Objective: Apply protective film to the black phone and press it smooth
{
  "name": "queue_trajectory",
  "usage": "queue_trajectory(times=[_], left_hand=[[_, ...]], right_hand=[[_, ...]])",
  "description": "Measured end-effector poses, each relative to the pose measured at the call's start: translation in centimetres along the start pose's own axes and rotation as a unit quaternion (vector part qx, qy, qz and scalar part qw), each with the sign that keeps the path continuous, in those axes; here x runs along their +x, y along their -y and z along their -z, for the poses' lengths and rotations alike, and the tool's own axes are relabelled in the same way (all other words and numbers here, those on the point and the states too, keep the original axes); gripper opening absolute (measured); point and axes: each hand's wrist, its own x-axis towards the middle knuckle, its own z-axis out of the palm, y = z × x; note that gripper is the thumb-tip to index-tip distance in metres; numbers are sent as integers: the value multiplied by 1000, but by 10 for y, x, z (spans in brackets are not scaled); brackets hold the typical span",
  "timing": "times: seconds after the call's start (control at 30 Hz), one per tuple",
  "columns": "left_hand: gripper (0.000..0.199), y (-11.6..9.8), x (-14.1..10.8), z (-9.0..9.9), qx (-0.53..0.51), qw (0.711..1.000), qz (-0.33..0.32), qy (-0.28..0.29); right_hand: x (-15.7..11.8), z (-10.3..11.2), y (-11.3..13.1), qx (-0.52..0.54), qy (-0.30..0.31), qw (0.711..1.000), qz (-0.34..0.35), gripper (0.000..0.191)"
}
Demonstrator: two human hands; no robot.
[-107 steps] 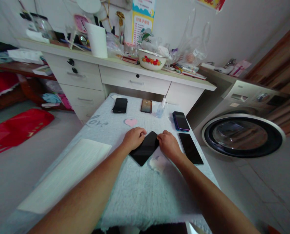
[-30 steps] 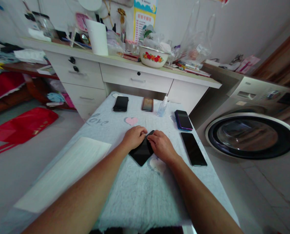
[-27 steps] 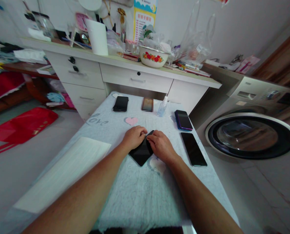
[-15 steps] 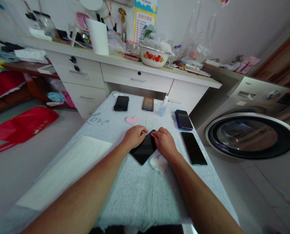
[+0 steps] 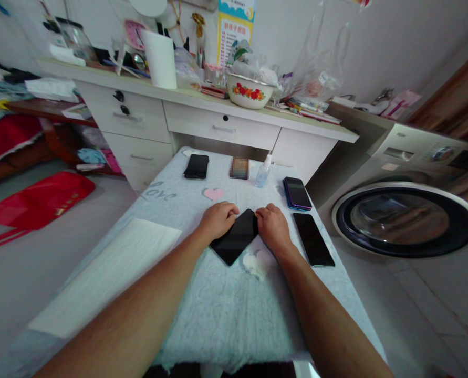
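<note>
A black phone or small tablet (image 5: 235, 239) lies flat and slantwise on the cloth-covered table (image 5: 226, 310). At its upper left edge is my left hand (image 5: 219, 219), fingers curled and pressed together; whether they grip the edge is hidden. My right hand (image 5: 272, 226) touches or nearly touches the upper right corner, its fingers bent and pinched together; what lies between them is too small to tell. Right of it lies another black phone (image 5: 313, 240), with stacked phones (image 5: 297, 193) behind. A clear spray bottle (image 5: 262, 172) stands farther back.
A dark phone (image 5: 196, 166) and a blurred card-like item (image 5: 239, 168) lie at the table's back. A white sheet (image 5: 107, 275) is at the left. Behind stands a drawer desk (image 5: 221, 125); a washing machine (image 5: 399, 215) is at the right.
My right hand has moved a little to the right, from over the device's top surface to its corner. My left hand and the device look unmoved.
</note>
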Motion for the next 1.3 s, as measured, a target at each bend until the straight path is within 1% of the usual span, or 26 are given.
queue_trajectory(times=[0.27, 0.43, 0.63, 0.73, 0.87, 1.07, 1.3], left_hand=[[20, -2, 0, 1, 2, 1000, 2, 1], [20, 0, 0, 0, 1, 1000, -1, -2], [20, 1, 1, -1, 7, 1000, 1, -1], [22, 0, 1, -1, 12, 1000, 2, 3], [21, -1, 0, 0, 14, 1000, 1, 0], [19, -2, 0, 1, 8, 1000, 5, 1], [20, -6, 0, 3, 6, 1000, 6, 9]], right_hand=[[-1, 3, 5, -2, 11, 1000, 29, 29], [-4, 1, 10, 12, 8, 997, 74, 28], [-7, 2, 18, 43, 29, 990, 131, 26], [-8, 3, 20, 57, 33, 987, 146, 26], [-7, 3, 19, 41, 27, 990, 129, 27], [-3, -1, 13, 13, 2, 996, 86, 27], [-1, -1, 7, 3, -11, 999, 30, 27]])
